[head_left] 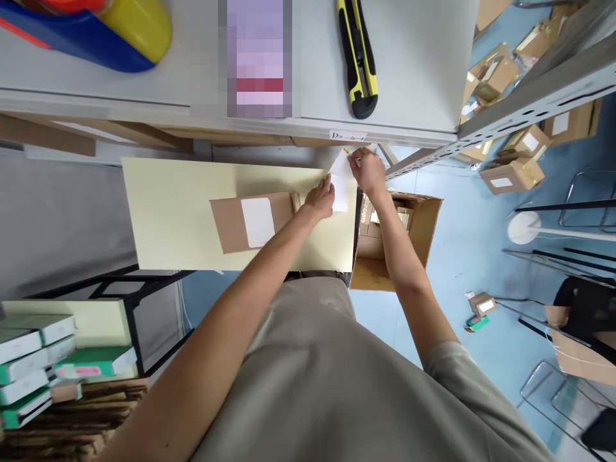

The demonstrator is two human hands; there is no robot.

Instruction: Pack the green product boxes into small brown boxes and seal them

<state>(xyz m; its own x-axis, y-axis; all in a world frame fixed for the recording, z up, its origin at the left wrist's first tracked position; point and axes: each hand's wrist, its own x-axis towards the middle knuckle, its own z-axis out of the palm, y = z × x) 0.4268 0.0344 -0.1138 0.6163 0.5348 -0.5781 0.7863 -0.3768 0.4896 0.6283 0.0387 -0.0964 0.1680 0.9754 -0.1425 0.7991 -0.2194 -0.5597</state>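
My left hand (320,200) is closed, its fingers pinching the lower edge of a white paper sheet (341,186) at the right end of a pale yellow table (168,218). My right hand (368,170) pinches the same sheet's upper corner, close under the grey shelf edge. Just left of my left hand lies a small brown cardboard box (231,221) with a white label (258,221) on top.
A grey shelf (418,58) above holds a yellow-black utility knife (359,58) and a blue-yellow tape dispenser (96,32). An open carton (418,221) stands on the blue floor to the right, with small boxes scattered beyond. Green-white boxes (33,366) are stacked at the lower left.
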